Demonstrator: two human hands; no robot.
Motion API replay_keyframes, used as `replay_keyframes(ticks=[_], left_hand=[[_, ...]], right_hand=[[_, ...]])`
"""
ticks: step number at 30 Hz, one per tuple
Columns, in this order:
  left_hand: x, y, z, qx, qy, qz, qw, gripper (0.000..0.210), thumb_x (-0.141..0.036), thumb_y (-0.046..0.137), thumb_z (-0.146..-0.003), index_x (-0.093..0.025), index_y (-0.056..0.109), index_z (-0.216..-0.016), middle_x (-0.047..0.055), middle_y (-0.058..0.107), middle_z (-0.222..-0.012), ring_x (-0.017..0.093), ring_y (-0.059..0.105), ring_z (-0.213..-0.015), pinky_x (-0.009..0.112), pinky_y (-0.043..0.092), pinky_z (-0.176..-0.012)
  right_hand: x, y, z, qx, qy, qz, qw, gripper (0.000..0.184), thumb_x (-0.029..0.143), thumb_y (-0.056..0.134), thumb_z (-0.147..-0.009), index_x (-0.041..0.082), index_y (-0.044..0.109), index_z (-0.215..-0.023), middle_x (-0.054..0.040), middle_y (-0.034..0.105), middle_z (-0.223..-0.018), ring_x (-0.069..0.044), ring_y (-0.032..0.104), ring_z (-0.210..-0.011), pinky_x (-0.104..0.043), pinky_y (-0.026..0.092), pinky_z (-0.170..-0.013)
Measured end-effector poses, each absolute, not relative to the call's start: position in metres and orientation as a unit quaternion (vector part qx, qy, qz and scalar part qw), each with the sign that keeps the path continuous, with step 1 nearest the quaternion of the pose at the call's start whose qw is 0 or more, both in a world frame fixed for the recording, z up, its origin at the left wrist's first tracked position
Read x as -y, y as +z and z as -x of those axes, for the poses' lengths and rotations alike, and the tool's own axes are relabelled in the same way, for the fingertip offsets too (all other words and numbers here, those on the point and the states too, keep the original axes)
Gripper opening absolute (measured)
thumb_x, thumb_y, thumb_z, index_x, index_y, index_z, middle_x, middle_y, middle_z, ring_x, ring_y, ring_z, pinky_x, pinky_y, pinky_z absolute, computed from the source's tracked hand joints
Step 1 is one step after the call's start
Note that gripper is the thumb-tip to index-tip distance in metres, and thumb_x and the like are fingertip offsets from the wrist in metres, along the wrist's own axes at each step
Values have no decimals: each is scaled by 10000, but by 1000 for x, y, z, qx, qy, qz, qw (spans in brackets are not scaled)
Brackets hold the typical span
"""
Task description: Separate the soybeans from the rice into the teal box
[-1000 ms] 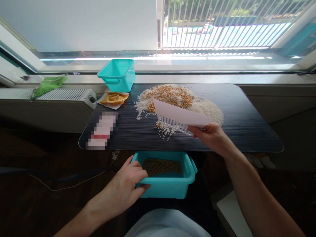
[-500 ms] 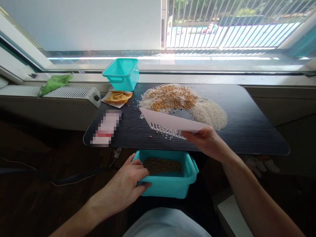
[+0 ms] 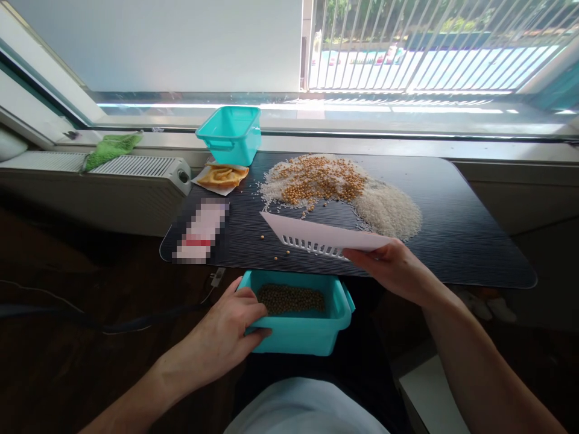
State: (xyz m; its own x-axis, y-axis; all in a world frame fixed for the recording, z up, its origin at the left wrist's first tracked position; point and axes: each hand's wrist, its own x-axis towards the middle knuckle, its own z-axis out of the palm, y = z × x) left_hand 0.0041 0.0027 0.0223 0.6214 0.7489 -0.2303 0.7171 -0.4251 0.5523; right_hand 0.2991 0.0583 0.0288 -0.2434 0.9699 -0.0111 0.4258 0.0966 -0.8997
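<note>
My left hand [image 3: 239,316] grips the left rim of a turquoise plastic bin [image 3: 294,336], held just below the table's near edge. Inside the bin lies a layer of dark, pea-like grains [image 3: 292,299]. In my right hand [image 3: 389,265] is a thin white slotted plastic sheet [image 3: 321,235], pinched at its right end and tilted above the table. Its slots run along the lower edge. Beyond it spreads a heap of white rice [image 3: 391,208], with yellow chickpea-like grains [image 3: 312,178] over its left part. A few loose yellow grains lie on the tabletop near the sheet.
The dark wood-grain table [image 3: 474,241] stands against a window. At its back left is a second turquoise bin [image 3: 233,141], with a folded flatbread [image 3: 222,176] on paper before it. A blurred flat item [image 3: 201,232] lies at left. A green cloth [image 3: 113,150] rests on the radiator [image 3: 140,181].
The white sheet has come slightly lower and nearer. More loose yellow grains show on the table in front of it. The held bin has shifted a little left in view.
</note>
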Motion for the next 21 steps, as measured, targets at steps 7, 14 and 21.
replay_keyframes(ticks=[7,14,21], left_hand=[[-1,23,3,-453,26,-837,307,139,-153,581,-852,-211,608,-729,2,677,-804,207,593,-893,447,314,-1104],[0,26,14,-472,2,-831,294,154,-197,560,-882,-189,600,-733,14,641,-777,214,581,-895,429,386,-1020],[-1,27,30,-500,-10,-820,278,210,-208,571,-871,-187,559,-663,10,622,-774,216,581,-924,420,393,-998]], right_hand=[[-58,23,-291,673,447,504,307,281,407,609,-815,161,729,-881,-38,729,-834,-184,643,-741,-283,546,-652],[-62,28,-277,672,474,482,301,261,400,605,-801,171,725,-837,-17,699,-735,-170,611,-673,-261,509,-588],[-100,12,-225,725,373,488,312,249,371,555,-846,162,685,-812,-4,636,-700,-134,544,-629,-230,391,-553]])
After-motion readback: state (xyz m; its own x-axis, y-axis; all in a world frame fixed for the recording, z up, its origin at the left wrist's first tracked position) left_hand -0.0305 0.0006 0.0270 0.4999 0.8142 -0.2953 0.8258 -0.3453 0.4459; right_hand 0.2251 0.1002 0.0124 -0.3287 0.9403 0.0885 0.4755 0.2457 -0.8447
